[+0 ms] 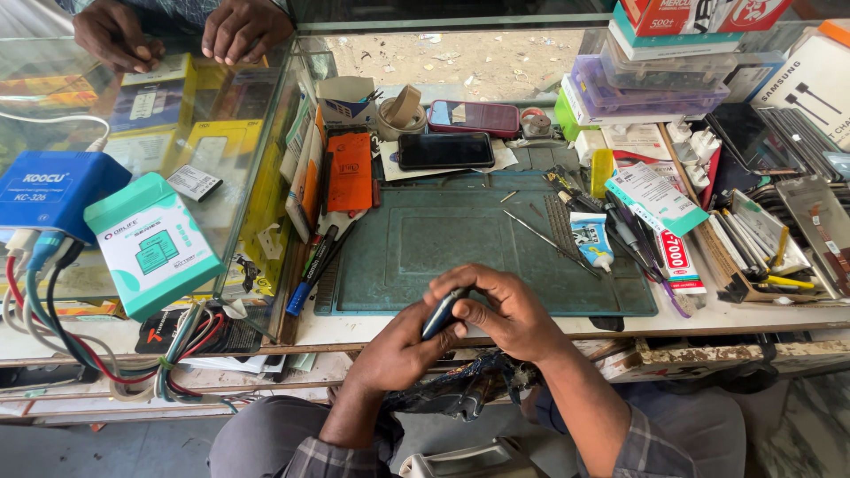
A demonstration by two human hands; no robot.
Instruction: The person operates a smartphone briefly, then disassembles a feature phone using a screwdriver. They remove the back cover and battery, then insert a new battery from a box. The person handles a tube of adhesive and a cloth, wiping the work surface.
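Observation:
Both my hands meet at the near edge of a teal work mat [416, 243]. They hold a small dark phone [440, 312] between them. My left hand [394, 350] cups it from below and my right hand [500, 310] wraps over it from the right, fingers curled on its edge. Most of the phone is hidden by my fingers. On the mat's far side lie thin metal tweezers [544, 237] and a small glue tube [591, 241].
A black phone [444, 150] and a red-cased phone [474, 117] lie beyond the mat. Tools, boxes and pens crowd the right. A teal box [152, 246] and blue charger [49, 190] with cables sit on the glass case at left. Another person's hands [177, 34] rest at the top left.

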